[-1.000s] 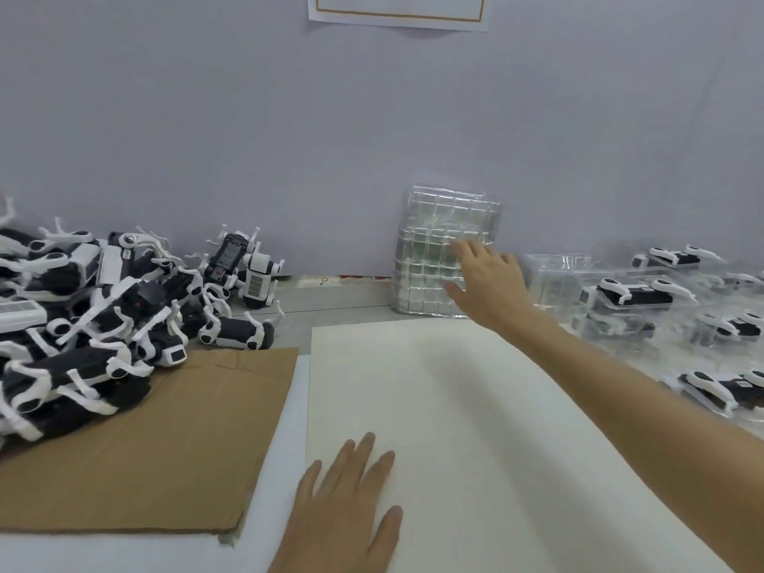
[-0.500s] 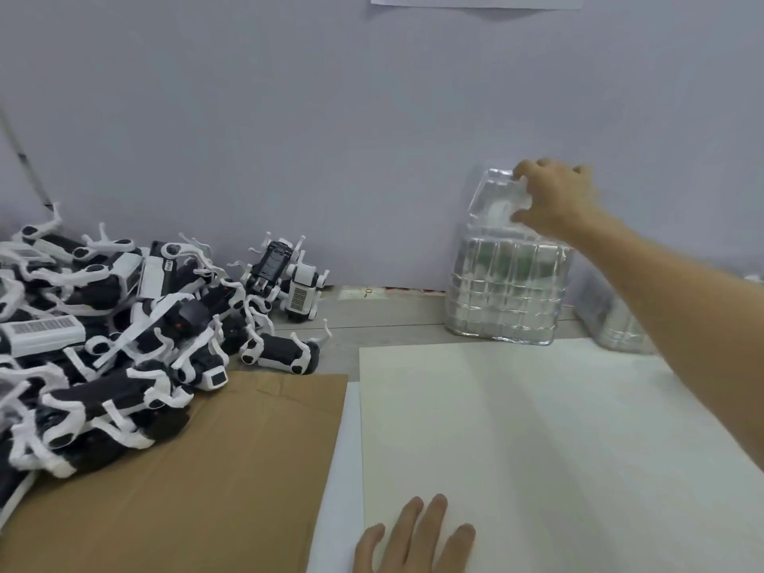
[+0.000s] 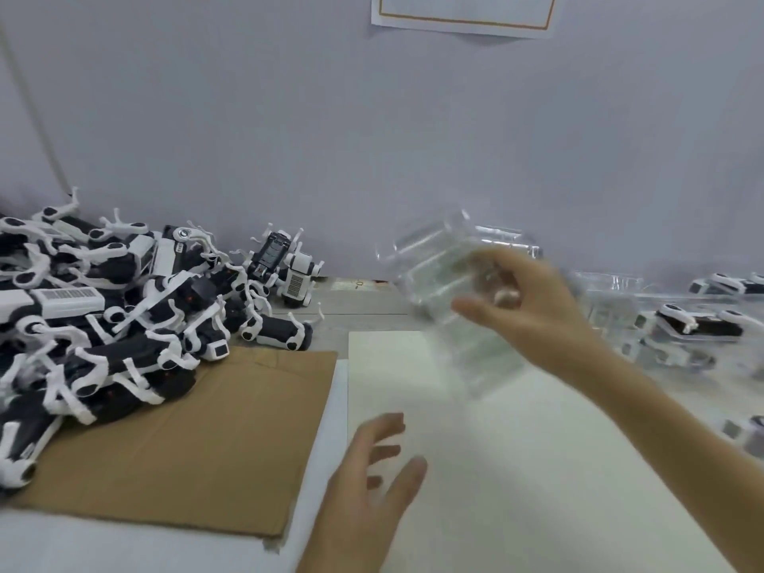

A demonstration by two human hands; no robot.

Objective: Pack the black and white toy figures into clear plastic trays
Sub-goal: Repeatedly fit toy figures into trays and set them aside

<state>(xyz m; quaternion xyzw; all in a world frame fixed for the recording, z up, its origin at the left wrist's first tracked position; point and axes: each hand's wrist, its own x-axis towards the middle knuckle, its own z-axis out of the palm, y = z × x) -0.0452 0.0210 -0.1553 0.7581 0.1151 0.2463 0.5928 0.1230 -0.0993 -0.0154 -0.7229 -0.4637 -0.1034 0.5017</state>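
My right hand (image 3: 533, 308) grips a clear plastic tray (image 3: 438, 279), tilted and blurred, in the air above the far end of a white board (image 3: 496, 469). Fingers and thumb curl round its right side. My left hand (image 3: 368, 481) hovers low over the board's near left part, fingers spread and empty. A big heap of black and white toy figures (image 3: 103, 316) lies at the left, partly on a brown cardboard sheet (image 3: 198, 440). A single figure (image 3: 277, 332) lies at the heap's right edge.
Clear trays holding packed figures (image 3: 694, 328) fill the right side of the table. Two figures (image 3: 285, 266) stand upright by the grey wall. A paper notice (image 3: 463, 14) hangs on the wall above.
My right hand has pulled one clear tray off the stack by the wall and brought it down and towards me. My left hand has lifted off the board with its fingers spread.
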